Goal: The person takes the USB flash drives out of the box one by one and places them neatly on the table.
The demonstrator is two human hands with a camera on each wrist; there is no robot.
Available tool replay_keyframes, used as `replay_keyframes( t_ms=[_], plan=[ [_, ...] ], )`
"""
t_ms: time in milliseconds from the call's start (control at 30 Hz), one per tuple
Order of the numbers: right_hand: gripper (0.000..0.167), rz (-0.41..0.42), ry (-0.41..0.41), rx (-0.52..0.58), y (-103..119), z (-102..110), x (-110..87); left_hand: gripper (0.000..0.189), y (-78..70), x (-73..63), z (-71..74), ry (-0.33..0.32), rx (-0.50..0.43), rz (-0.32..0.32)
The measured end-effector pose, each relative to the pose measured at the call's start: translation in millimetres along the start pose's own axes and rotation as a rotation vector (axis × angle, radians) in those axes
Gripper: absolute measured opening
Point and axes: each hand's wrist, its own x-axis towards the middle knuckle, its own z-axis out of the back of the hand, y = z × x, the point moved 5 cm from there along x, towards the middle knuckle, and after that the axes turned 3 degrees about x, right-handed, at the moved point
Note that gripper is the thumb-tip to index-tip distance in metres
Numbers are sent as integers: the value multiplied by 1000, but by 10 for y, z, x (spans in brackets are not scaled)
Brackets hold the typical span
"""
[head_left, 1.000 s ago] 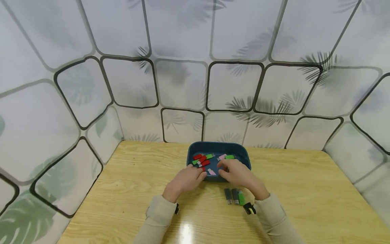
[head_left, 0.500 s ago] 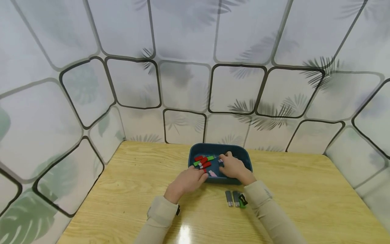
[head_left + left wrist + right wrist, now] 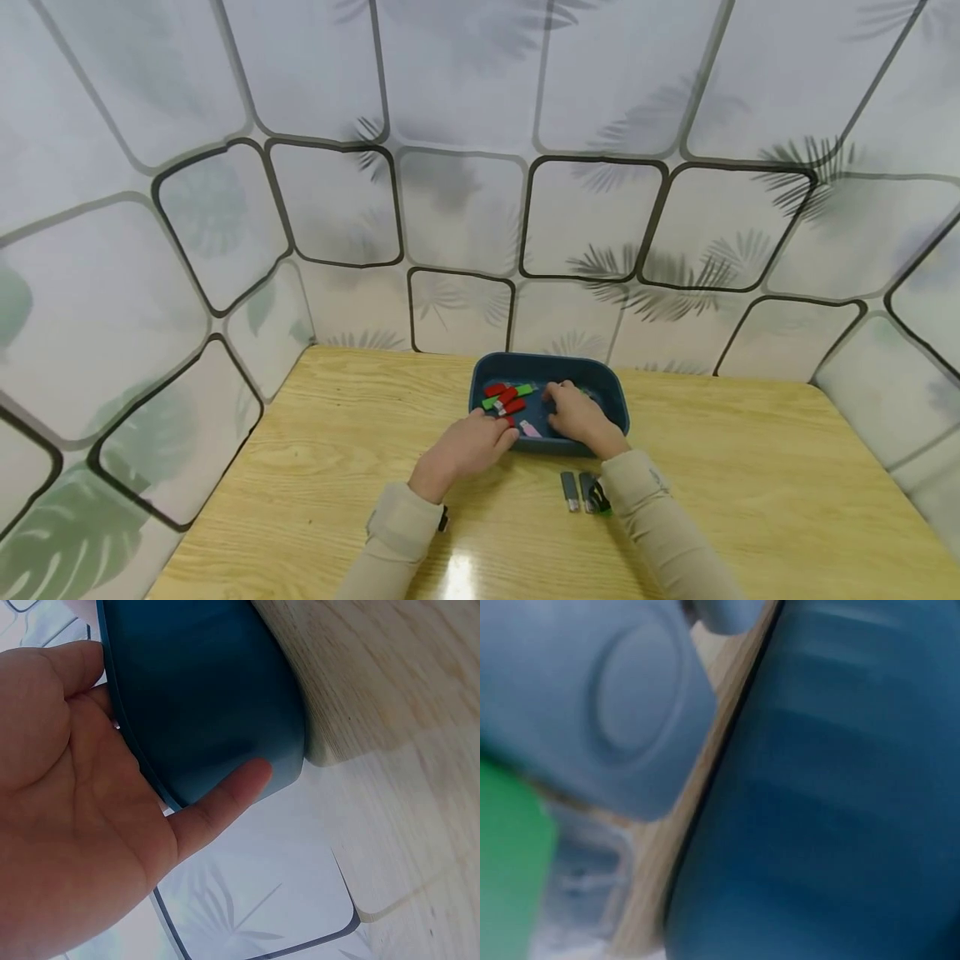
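A dark blue plastic bin (image 3: 480, 367) stands on the table with several USB sticks inside: red ones (image 3: 513, 407), green ones (image 3: 523, 390) and a pink one (image 3: 529, 429). My left hand (image 3: 467, 446) holds the bin's front-left rim; in the left wrist view, one digit lies on the outer wall (image 3: 202, 697) and other fingers go behind the rim. My right hand (image 3: 579, 414) reaches into the right half of the bin, fingers bent. It covers the sticks there, and I cannot tell whether it pinches one.
On the wooden table (image 3: 337, 433), two grey USB sticks (image 3: 570, 492) lie side by side in front of the bin. A green stick (image 3: 510, 862) lies beside them, mostly under the right wrist in the head view. A patterned curtain (image 3: 465, 217) hangs behind the table.
My right hand has moved deeper into the bin, over the pink and green sticks at its right, and its wrist now covers much of the green stick outside. The left hand keeps its place.
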Motion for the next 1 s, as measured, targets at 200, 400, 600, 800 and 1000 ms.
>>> replay_keyframes(
  t_ms=[200,400,600,800,1000],
  plan=[
    [25,24,-14,14,6,16,-7,36,-16,-10,18,-2,7,-4],
    [29,8,-7,15,-12,-1,8,35,-16,-14,24,-1,3,4],
    [29,13,-14,8,-16,-6,5,35,-16,-7,6,-1,17,0],
    [27,17,-23,16,-14,-8,8,36,-20,-7,11,-3,22,-5],
    [27,26,-15,12,2,18,-5,35,-20,-8,13,1,5,-1]
  ],
)
